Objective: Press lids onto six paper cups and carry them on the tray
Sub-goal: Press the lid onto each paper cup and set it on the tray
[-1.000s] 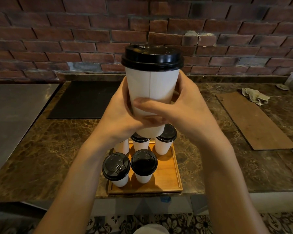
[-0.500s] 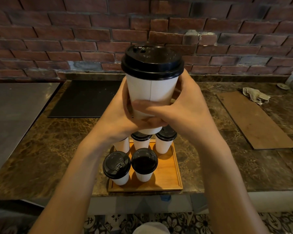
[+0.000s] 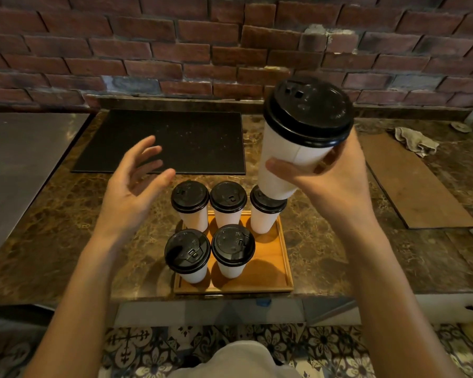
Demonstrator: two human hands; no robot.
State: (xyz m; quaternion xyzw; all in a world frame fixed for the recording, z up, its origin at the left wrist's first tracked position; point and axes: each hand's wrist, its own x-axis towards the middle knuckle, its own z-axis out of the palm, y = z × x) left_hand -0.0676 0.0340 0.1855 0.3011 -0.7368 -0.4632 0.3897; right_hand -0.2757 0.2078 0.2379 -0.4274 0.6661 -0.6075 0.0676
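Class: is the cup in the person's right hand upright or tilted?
Tilted. In the right hand, the held cup leans: its black lid sits further right than its base.

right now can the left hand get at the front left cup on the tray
Probably yes. The left hand is open and empty, above and left of the front left cup, with nothing between them; the right hand holds the sixth cup off to the right.

The brown marbled stone countertop (image 3: 66, 227) bears a black rectangular mat (image 3: 175, 140) at the back, a shallow orange-brown wooden tray (image 3: 271, 268) at its near edge, a flat brown rectangular board (image 3: 413, 186) to the right, and a crumpled grey cloth (image 3: 415, 140) just behind that board.
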